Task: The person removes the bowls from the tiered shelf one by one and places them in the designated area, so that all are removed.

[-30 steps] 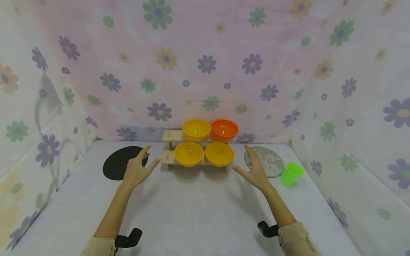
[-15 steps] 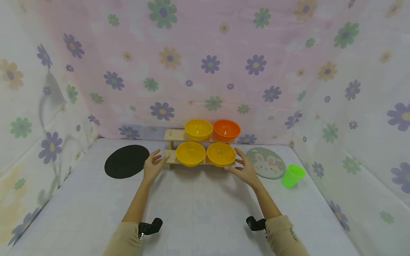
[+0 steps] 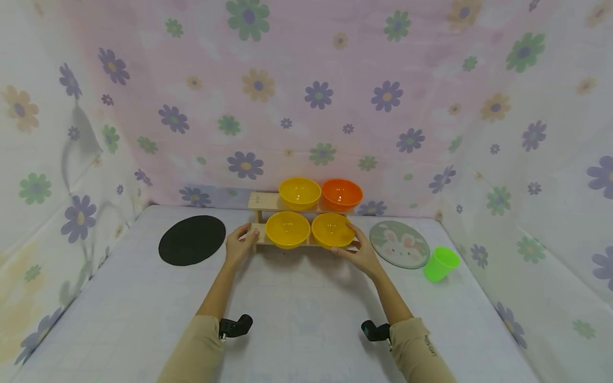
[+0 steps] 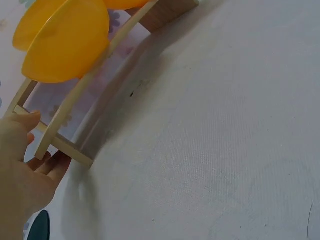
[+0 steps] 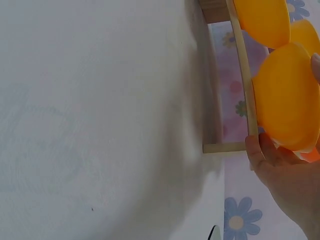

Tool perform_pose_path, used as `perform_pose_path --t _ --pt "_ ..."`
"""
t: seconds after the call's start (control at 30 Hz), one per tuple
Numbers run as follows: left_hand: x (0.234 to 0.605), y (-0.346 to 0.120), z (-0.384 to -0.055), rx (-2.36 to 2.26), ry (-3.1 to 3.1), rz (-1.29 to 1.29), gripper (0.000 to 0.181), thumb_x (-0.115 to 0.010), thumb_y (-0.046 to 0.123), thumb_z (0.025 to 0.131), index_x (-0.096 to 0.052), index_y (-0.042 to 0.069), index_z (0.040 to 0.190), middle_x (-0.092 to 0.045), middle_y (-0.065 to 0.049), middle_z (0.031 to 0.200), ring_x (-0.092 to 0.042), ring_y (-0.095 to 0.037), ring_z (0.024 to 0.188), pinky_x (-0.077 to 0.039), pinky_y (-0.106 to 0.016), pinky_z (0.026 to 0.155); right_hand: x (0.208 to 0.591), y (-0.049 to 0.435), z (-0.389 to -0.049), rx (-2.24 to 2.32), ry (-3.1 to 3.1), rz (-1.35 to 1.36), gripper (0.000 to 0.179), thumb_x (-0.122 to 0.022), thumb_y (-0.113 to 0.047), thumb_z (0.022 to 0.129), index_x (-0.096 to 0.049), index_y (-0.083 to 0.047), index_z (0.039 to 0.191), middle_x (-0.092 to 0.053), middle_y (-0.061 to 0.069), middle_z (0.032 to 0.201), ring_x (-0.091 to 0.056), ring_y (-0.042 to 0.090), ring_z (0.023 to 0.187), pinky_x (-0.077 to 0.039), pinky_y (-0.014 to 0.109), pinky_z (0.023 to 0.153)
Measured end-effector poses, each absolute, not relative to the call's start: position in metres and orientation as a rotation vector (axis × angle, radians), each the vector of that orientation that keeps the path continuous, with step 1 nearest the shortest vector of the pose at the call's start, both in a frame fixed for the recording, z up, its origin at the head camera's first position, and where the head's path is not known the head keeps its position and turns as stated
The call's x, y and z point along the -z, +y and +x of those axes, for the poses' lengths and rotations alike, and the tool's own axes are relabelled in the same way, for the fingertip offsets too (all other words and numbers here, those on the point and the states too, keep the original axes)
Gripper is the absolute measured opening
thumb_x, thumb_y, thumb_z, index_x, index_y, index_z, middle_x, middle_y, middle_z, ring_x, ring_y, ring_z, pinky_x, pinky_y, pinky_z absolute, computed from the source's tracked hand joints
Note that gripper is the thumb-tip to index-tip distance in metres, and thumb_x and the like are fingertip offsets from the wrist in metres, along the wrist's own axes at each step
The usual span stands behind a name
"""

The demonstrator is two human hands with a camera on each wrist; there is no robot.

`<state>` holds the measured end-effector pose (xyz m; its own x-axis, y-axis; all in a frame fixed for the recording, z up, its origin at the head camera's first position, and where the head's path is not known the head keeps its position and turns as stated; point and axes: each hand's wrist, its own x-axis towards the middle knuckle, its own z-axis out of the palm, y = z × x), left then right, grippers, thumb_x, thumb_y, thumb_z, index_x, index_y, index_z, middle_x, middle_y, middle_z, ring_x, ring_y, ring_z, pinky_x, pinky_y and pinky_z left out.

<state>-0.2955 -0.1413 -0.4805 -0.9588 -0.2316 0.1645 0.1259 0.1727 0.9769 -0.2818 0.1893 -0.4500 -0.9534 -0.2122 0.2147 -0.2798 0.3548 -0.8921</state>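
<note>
A two-tier wooden rack stands against the back wall with bowls on both shelves. My left hand grips the left end of its lower shelf. In the left wrist view the thumb lies above the board and the fingers are beneath. My right hand holds the right-hand yellow bowl on the lower shelf, one finger over its rim and others low at its side, close to the shelf end. Beside it sits another yellow bowl. On the upper shelf are a yellow bowl and an orange bowl.
A black round mat lies left of the rack. To the right lie a round rabbit-patterned mat and a bright green cup standing near it. Flowered cloth walls enclose the white table at the back and sides.
Both hands have moved inward to the rack from either side. The left has taken hold of the lower shelf's end, and the right has closed on the right-hand yellow bowl.
</note>
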Motion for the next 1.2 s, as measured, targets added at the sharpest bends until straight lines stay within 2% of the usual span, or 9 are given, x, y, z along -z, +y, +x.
perform_pose_path --t 0.2,0.33,0.47,0.73,0.97,1.2 --pt "0.489 -0.140 -0.300 1.820 -2.244 0.124 0.045 -0.062 0.013 0.091 -0.051 -0.009 0.128 -0.046 -0.026 0.137 -0.039 -0.042 0.128 -0.033 -0.048 0.106 0.458 0.186 -0.286 -1.735 -2.493 0.458 0.080 -0.075 -0.014 0.080 -0.030 -0.004 0.145 -0.030 0.018 0.149 -0.050 0.038 0.112 -0.049 0.045 0.091" --pt "0.496 -0.142 -0.303 1.876 -2.238 0.105 0.045 -0.061 0.014 0.091 -0.050 -0.005 0.131 -0.041 -0.023 0.142 -0.033 -0.040 0.134 -0.028 -0.047 0.110 0.451 0.183 -0.281 -1.739 -2.511 0.444 0.081 -0.074 -0.012 0.080 -0.029 -0.002 0.146 -0.029 0.019 0.149 -0.049 0.039 0.113 -0.049 0.045 0.092" --pt "0.501 -0.145 -0.304 1.952 -2.221 0.083 0.047 -0.060 0.017 0.093 -0.048 -0.001 0.134 -0.038 -0.019 0.145 -0.032 -0.037 0.135 -0.029 -0.046 0.110 0.443 0.183 -0.278 -1.756 -2.535 0.434 0.084 -0.073 -0.011 0.080 -0.024 0.001 0.147 -0.026 0.023 0.150 -0.047 0.041 0.116 -0.047 0.045 0.093" --pt "0.503 -0.145 -0.306 2.002 -2.197 0.067 0.048 -0.062 0.017 0.092 -0.049 -0.001 0.134 -0.039 -0.020 0.145 -0.036 -0.038 0.132 -0.032 -0.048 0.107 0.451 0.190 -0.279 -1.758 -2.506 0.445 0.088 -0.077 -0.011 0.078 -0.024 0.002 0.147 -0.032 0.024 0.146 -0.050 0.038 0.115 -0.049 0.036 0.092" --pt "0.501 -0.145 -0.306 1.997 -2.213 0.084 0.048 -0.062 0.018 0.092 -0.049 0.000 0.134 -0.037 -0.020 0.146 -0.035 -0.040 0.132 -0.032 -0.048 0.107 0.435 0.188 -0.252 -1.908 -2.479 0.448 0.087 -0.075 0.001 0.076 -0.022 0.009 0.144 -0.028 0.029 0.146 -0.043 0.046 0.122 -0.045 0.041 0.095" --pt "0.502 -0.145 -0.308 2.003 -2.198 0.084 0.048 -0.062 0.017 0.092 -0.048 0.000 0.135 -0.038 -0.019 0.145 -0.038 -0.039 0.130 -0.033 -0.047 0.107 0.460 0.193 -0.238 -1.929 -2.494 0.501 0.088 -0.076 -0.001 0.076 -0.023 0.008 0.145 -0.029 0.028 0.147 -0.042 0.042 0.125 -0.042 0.040 0.098"
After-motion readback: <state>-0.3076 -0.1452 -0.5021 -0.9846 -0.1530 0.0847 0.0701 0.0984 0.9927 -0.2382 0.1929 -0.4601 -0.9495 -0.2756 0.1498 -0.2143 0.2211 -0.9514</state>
